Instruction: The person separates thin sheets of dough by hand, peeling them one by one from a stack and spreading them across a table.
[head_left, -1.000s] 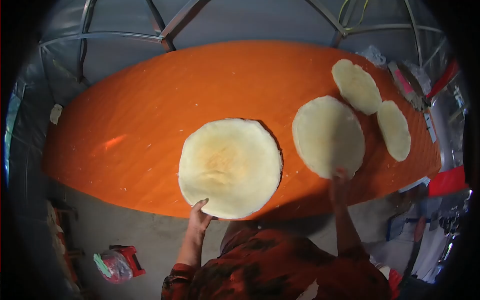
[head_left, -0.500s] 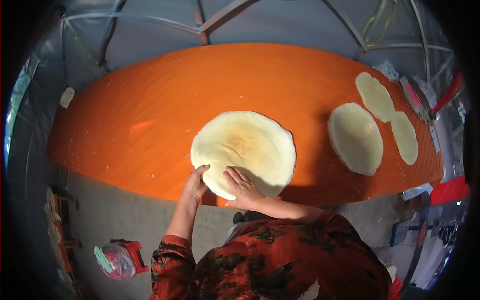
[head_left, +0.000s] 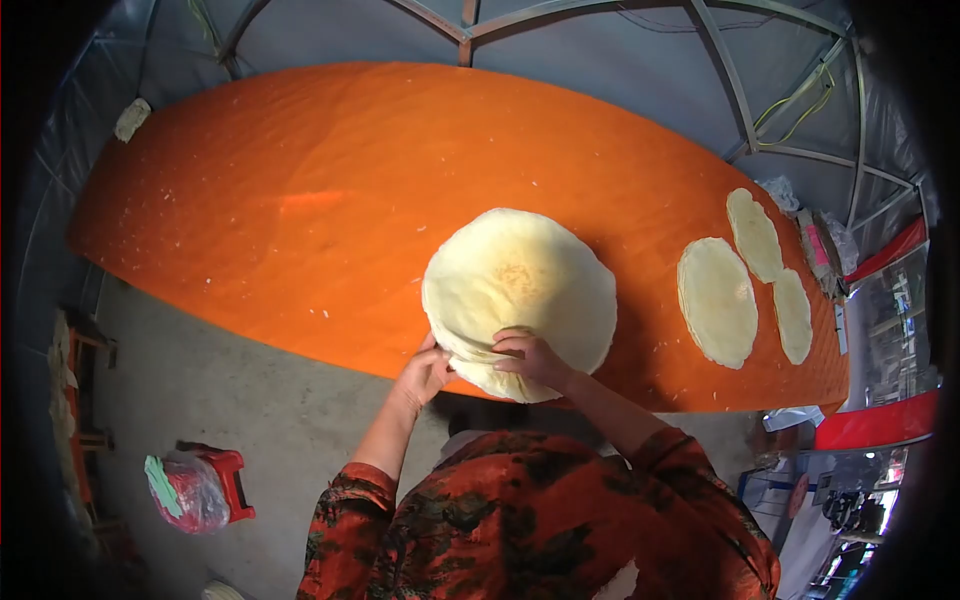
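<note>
A large round pale flatbread (head_left: 530, 270) with a browned patch lies on the orange table (head_left: 300, 150), its near edge reaching the table's front edge. My left hand (head_left: 428, 373) grips the rim at the lower left, with some fingers hidden beneath it. On top of the bread, near its lower middle, my right hand (head_left: 530, 357) has its fingers curled and pinches a raised fold of the bread.
To the right lie a large stack of flatbread (head_left: 718, 302) and two smaller pieces, one behind (head_left: 755, 235) and one beside it (head_left: 793, 316). A red stool (head_left: 228, 484) with a plastic-wrapped bundle stands on the floor at lower left. Metal frame bars run behind the table.
My right hand has gone from lying flat on the bread to curled fingers gripping a fold. The camera view has shifted, and the bread's near part is now creased.
</note>
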